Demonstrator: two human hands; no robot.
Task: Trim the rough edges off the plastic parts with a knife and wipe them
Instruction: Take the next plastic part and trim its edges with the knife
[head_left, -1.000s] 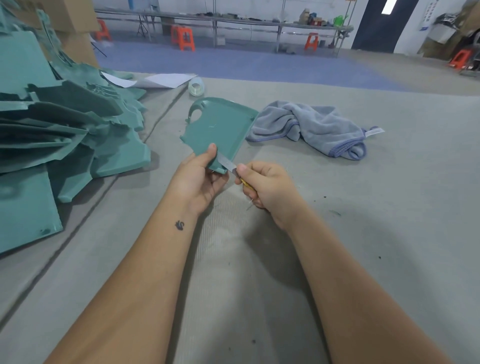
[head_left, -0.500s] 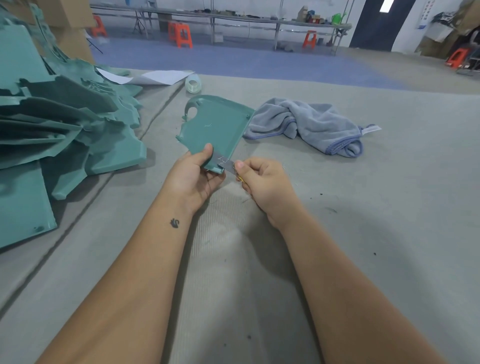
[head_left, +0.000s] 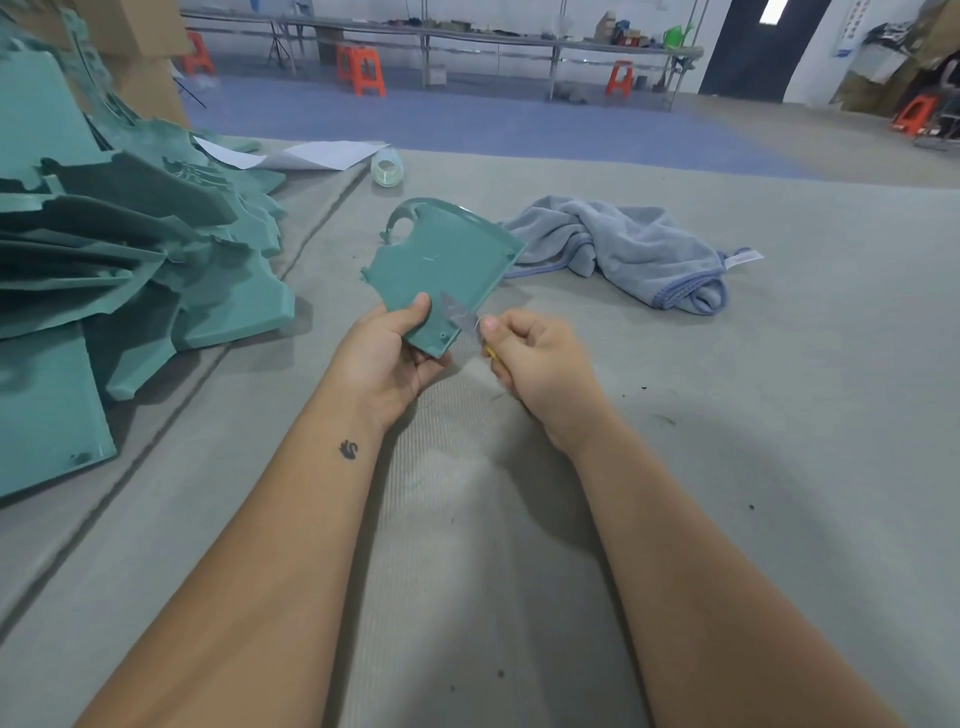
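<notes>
Left hand (head_left: 387, 358) is gripping the flat teal plastic panel (head_left: 441, 265) by its near corner, thumb on top, holding it above the grey felt-covered desk (head_left: 779, 415). Right hand (head_left: 540, 364) fingers are pinching a yellow-handled knife (head_left: 462, 319), blade lying against the panel's edge. Crumpled grey-blue towel (head_left: 623, 249) is sitting just behind, and a heap of teal plastic parts (head_left: 130, 249) is piling up at left.

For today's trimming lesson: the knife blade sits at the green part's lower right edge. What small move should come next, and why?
Probably draw the knife a little further along that edge: the right hand has the blade against the green part, which the left hand grips, and the towel lies unused.
</notes>
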